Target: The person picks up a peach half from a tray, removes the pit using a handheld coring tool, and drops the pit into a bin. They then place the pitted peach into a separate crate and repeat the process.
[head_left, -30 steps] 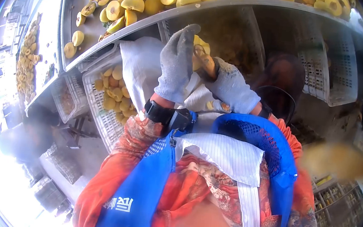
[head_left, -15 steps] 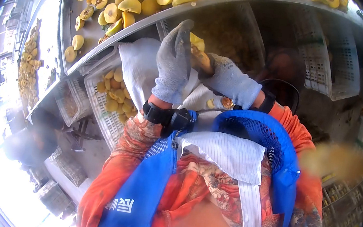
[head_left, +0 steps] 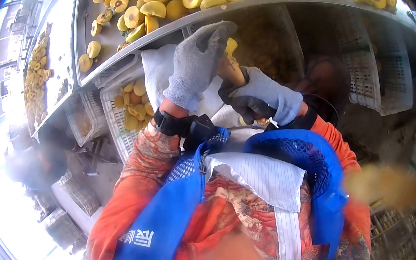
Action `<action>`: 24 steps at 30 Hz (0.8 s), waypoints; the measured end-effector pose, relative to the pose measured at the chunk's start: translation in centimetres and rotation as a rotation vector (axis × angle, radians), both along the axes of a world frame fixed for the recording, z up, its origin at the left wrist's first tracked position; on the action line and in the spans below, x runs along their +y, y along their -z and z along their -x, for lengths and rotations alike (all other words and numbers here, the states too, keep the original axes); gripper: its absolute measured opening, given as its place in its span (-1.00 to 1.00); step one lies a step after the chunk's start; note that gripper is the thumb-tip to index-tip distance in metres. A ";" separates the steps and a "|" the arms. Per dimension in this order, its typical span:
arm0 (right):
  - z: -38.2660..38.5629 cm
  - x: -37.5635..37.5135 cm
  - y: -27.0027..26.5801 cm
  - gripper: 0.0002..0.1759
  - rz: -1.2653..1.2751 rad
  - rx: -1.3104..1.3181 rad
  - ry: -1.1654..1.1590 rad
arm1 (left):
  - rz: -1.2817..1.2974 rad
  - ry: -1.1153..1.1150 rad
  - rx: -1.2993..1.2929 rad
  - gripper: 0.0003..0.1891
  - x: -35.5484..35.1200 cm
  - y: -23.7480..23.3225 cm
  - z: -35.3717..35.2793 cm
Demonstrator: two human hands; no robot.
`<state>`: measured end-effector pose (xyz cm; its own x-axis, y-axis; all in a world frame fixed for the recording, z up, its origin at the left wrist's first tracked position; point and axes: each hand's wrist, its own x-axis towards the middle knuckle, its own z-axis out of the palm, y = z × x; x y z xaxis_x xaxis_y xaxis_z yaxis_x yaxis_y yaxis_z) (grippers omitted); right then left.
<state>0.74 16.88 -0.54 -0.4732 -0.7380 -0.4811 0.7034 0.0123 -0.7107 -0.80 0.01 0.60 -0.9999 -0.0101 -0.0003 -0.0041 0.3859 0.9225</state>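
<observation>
My left hand (head_left: 195, 63), in a grey-blue knit glove, is raised at the front edge of the sorting table with its fingers closed around a yellow peach half (head_left: 231, 46). Most of that fruit is hidden behind the glove. Close on the right, my right hand (head_left: 266, 96) wears a matching glove with a dark palm, its fingers curled. A tan, wooden-looking handle (head_left: 232, 75) sticks out of its grip towards the fruit. Pale cloth (head_left: 158, 72) lies beneath my hands, over my lap.
Halved yellow peaches (head_left: 152, 9) cover the metal-rimmed table (head_left: 124, 53) ahead. At left below it stands a white crate (head_left: 116, 118) of peach pieces. Another white crate (head_left: 375, 83) is under the table at right. More fruit (head_left: 38, 73) lies on a far-left table.
My left hand has shifted a little left and tilted, its fingertips leaning right. The right hand has turned and dropped slightly, so more of its dark palm shows. The fruit stays between them.
</observation>
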 end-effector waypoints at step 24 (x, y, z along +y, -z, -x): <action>-1.0 2.5 1.8 -0.80 0.252 0.007 -0.034 | -0.092 0.306 0.006 -0.73 1.0 2.1 1.5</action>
